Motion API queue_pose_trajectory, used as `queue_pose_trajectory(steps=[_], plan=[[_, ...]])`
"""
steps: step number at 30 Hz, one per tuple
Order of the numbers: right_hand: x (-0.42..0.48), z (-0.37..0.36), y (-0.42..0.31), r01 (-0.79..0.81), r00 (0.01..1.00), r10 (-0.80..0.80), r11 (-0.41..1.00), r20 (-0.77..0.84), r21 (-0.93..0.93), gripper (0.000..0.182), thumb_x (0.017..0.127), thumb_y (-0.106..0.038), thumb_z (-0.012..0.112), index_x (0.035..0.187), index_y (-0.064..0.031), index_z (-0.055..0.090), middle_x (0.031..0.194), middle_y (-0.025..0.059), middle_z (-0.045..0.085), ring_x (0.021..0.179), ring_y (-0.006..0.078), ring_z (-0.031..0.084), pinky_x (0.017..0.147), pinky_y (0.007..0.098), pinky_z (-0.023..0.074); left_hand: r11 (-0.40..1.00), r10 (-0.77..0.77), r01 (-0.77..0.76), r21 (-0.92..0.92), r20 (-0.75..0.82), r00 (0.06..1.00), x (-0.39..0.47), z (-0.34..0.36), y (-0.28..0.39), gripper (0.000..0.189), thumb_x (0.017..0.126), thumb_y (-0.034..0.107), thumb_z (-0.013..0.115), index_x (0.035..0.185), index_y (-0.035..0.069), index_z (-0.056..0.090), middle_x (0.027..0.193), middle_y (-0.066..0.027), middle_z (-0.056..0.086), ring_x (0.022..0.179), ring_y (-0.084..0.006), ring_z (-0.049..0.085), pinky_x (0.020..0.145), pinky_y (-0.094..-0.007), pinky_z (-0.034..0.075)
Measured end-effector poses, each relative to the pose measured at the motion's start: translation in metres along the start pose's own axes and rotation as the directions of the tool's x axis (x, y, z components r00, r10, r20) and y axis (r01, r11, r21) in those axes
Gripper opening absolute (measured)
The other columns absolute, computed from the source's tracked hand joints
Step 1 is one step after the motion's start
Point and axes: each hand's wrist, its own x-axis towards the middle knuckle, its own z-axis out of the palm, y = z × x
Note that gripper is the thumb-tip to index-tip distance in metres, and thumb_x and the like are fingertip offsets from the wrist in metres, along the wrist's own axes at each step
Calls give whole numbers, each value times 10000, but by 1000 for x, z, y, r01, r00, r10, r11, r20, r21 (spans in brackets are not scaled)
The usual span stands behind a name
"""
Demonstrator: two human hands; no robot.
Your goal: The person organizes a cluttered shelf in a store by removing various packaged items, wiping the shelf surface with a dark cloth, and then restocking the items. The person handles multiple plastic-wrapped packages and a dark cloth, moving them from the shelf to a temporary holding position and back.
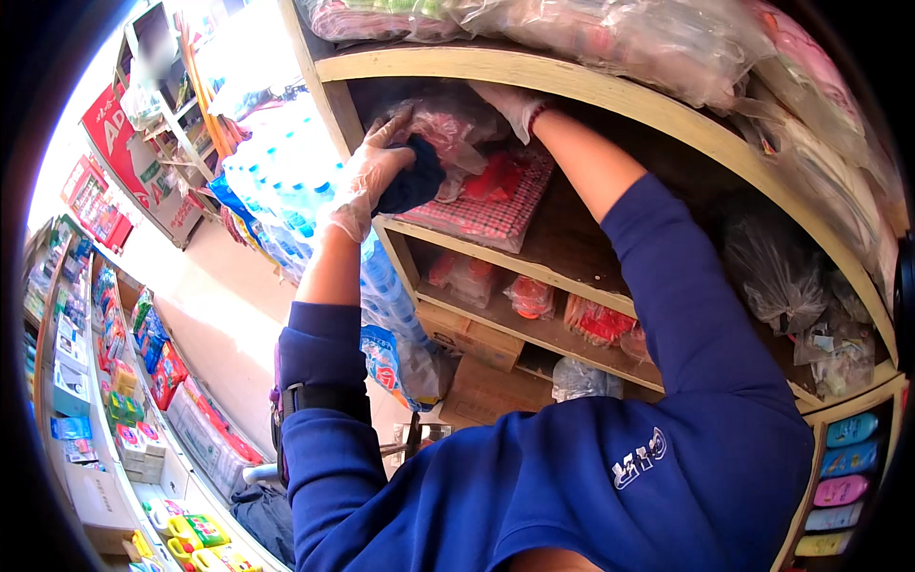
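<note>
My left hand, in a clear thin glove, grips a bunched dark blue cloth at the left end of a wooden shelf compartment. Its fingertips reach a clear plastic bag with pink and red contents. Also gloved, my right hand reaches into the same compartment from the right, behind the bag. The upper shelf edge and shadow hide its fingers, so I cannot tell what it holds. Beneath the bag lie a red plastic-wrapped item and a folded red-and-white checked cloth in plastic.
The upper shelf board curves just above both hands, with bagged textiles on top. Several red packages fill the lower shelf. Bottled-water packs stand at the left. A dark plastic bag sits further right.
</note>
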Motion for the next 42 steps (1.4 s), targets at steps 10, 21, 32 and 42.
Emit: queue_pose_trajectory(steps=[10, 21, 32, 42], plan=[[-6, 22, -24, 282, 908, -212, 947, 362, -153, 1341, 440, -366, 871, 1485, -255, 37, 1552, 61, -25, 1424, 300, 13, 1157, 432, 95, 933, 96, -40, 358, -140, 986, -35, 18, -1, 620, 677, 198, 590, 1284, 317, 541, 1449, -160, 348, 1303, -343, 375, 1073, -344, 315], [-6, 128, 4, 74, 970, -87, 995, 226, 64, 789, 799, -737, 353, 1440, -282, 280, 1519, 54, 214, 1404, 259, 167, 1135, 436, 146, 880, -242, 187, 437, 72, 968, -21, 30, -9, 620, 705, 232, 564, 1317, 315, 506, 1472, -92, 330, 1306, -301, 383, 1080, -332, 298], [3, 56, 10, -62, 865, -202, 866, 460, 496, 1096, 708, -783, 503, 1477, -103, 120, 1531, 141, 111, 1415, 272, 85, 1147, 396, 99, 852, -150, 117, 509, 23, 988, -14, 27, -23, 597, 714, 278, 594, 1303, 335, 514, 1414, -74, 416, 1253, -303, 424, 1047, -342, 315], [-52, 86, -1, -218, 861, -72, 842, 504, 493, 1266, 553, -552, 795, 1477, -86, 66, 1500, 251, 132, 1389, 375, 144, 1122, 391, 197, 792, -194, 110, 601, 76, 978, -13, 40, -7, 642, 705, 274, 599, 1320, 406, 470, 1506, -54, 266, 1340, -283, 336, 1101, -340, 267]])
